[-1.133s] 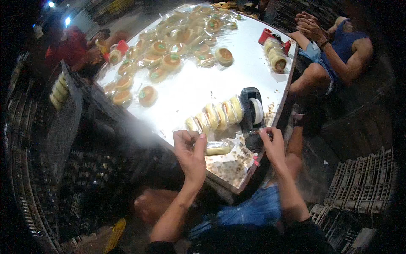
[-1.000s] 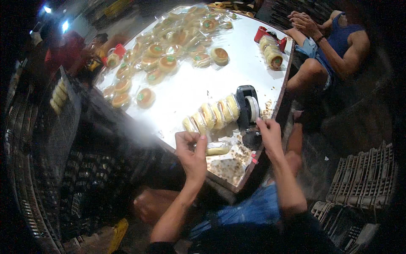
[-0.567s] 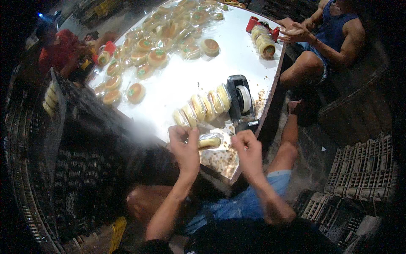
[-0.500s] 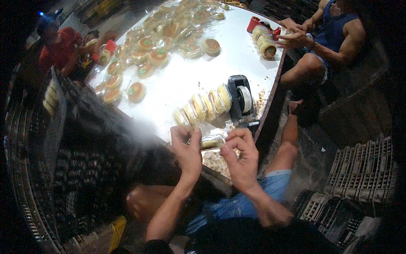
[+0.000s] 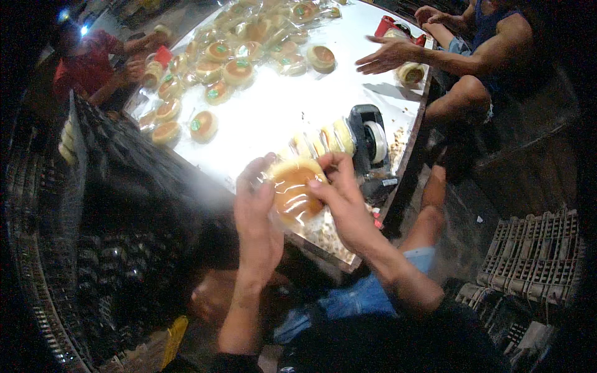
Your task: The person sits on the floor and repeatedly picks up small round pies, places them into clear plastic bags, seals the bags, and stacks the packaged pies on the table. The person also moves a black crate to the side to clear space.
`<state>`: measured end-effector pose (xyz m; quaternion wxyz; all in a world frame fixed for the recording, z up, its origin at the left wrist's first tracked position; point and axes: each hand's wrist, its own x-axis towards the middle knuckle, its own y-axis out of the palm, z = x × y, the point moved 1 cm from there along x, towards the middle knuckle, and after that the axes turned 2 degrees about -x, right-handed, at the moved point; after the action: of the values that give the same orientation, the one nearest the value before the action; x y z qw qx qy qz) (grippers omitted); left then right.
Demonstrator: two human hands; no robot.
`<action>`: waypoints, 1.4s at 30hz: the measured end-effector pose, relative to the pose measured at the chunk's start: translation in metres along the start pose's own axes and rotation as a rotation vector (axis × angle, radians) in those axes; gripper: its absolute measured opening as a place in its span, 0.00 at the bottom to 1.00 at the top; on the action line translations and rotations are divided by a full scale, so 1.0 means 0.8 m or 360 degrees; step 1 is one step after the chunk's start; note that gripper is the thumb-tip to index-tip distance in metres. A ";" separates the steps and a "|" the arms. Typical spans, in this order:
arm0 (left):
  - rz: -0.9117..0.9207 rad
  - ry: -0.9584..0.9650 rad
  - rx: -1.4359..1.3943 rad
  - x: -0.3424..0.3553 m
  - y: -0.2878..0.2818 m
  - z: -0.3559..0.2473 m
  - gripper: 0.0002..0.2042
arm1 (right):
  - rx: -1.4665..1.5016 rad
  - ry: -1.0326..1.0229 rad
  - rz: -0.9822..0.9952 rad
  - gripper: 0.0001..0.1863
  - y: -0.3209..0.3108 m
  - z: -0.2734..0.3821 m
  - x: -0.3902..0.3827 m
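Observation:
A round golden-brown bun point(image 5: 290, 194) in shiny clear plastic is held between my two hands over the near corner of the table. My left hand point(image 5: 255, 202) grips its left edge. My right hand point(image 5: 347, 202) has its thumb on the bun's top and its fingers behind the right edge. Just beyond, a row of wrapped buns point(image 5: 323, 138), partly hidden by the held bun, leans on its edges against a black tape dispenser point(image 5: 356, 133) with a white roll.
Many wrapped buns point(image 5: 239, 73) cover the far left of the white table point(image 5: 249, 124). A person's hand point(image 5: 390, 55) reaches over the table's right side near a red tape dispenser point(image 5: 385, 26). A person in red point(image 5: 84, 68) sits at left. Slatted crates point(image 5: 528, 255) stand at lower right.
The wrapped bun has come up from the table corner, its brown face now showing, and both hands hold it. The co-worker's hand at right has stretched out over the table.

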<state>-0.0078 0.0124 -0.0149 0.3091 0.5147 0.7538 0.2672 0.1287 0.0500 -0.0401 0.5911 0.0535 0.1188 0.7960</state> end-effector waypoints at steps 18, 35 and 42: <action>-0.0343 0.0042 0.0694 0.055 -0.066 -0.017 0.34 | -0.2226 -0.0863 0.0349 0.20 0.118 -0.113 0.330; 0.0175 0.0503 0.1197 0.041 -0.007 -0.009 0.46 | -0.1014 -0.1219 -0.0057 0.43 0.014 0.045 0.045; -0.0032 0.0433 0.0885 0.021 -0.003 0.034 0.21 | -0.0536 -0.0571 -0.0216 0.23 -0.016 0.013 -0.038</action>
<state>0.0057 0.0297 -0.0379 0.0552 0.5317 0.8374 0.1140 0.1522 0.0257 -0.0314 0.6554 0.0865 -0.1190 0.7409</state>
